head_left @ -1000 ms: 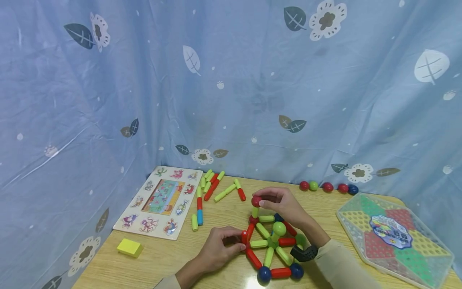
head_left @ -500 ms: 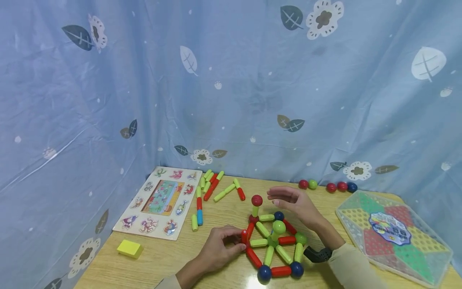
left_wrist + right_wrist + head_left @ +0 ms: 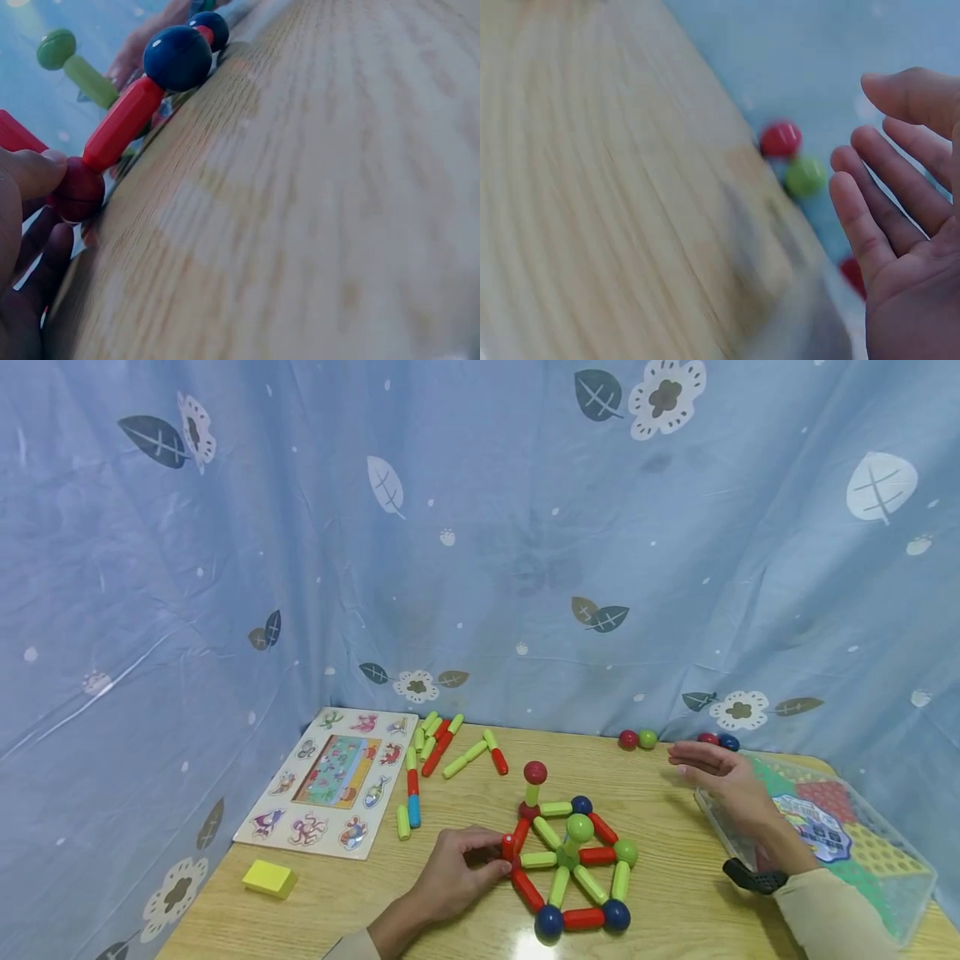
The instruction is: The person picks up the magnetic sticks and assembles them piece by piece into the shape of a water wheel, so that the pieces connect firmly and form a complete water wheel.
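Note:
A flat wheel of magnetic rods and balls lies on the table, with a green hub ball [image 3: 567, 857] and blue balls [image 3: 550, 922] among its corners. My left hand [image 3: 459, 870] pinches the red ball [image 3: 79, 191] at its left corner between thumb and fingers; a red rod [image 3: 507, 846] stands upright there. At the back left corner, a green rod [image 3: 532, 795] bears another red ball [image 3: 536, 772]. A light green ball [image 3: 580, 828] tops the rod over the hub. My right hand [image 3: 738, 793], fingers spread and holding nothing, hovers near the loose balls at the back right.
Loose red [image 3: 628, 739], green [image 3: 647, 739] and blue balls [image 3: 728, 742] line the back edge. A hexagonal board-game box [image 3: 862, 827] lies at right. Spare rods [image 3: 442, 747], a sea-animal puzzle board [image 3: 273, 818] and a yellow block [image 3: 270, 877] are at left.
My right hand has let go of the red ball on top of the upright green rod and moved right, towards the loose balls. My left hand has stayed at the left corner.

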The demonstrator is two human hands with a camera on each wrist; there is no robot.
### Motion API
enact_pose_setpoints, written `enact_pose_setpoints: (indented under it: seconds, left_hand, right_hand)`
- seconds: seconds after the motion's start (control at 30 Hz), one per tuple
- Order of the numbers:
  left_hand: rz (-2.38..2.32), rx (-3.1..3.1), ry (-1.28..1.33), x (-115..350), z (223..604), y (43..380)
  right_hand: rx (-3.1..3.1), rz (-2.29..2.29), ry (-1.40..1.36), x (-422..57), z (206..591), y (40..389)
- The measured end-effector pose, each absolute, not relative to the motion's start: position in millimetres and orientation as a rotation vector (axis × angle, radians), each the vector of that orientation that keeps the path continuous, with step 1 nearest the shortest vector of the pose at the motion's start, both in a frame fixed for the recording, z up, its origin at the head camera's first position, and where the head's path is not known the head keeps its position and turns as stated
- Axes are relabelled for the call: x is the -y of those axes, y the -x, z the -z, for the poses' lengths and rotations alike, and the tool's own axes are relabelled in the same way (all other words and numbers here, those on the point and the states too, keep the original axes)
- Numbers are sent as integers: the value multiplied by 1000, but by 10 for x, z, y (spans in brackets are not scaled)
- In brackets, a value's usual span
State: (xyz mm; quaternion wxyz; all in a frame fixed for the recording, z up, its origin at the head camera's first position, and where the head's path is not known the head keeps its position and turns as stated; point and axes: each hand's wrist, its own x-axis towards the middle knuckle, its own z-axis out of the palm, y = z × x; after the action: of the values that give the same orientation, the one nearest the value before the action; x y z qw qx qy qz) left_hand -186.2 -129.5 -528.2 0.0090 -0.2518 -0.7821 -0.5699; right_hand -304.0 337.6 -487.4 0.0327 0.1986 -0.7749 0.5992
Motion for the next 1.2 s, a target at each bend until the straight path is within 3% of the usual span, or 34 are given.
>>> enact_pose_setpoints:
  seconds: [0.3,0.5,0.67,0.93,1.2]
  left_hand:
    - [1819,2454,754,1288,5288,1872]
    - [1838,2453,741,1277,5315,1872]
    - [1848,2455,732,1280,5329,1870]
    - [1848,2463,736,1288,5316,1871]
    - [1832,2469,737,1296,5291,1877]
  right_hand:
    - [2612,-1392,-246,-3810,4840,3197]
    - [2667,-1168,-157,-3787,4786,3303]
    - [2667,-965,-241,-3698,4856,3388]
    - [2626,-789,-413,-3281,4856,3348]
    - [2496,-1346,-620,-2498,4521,3007]
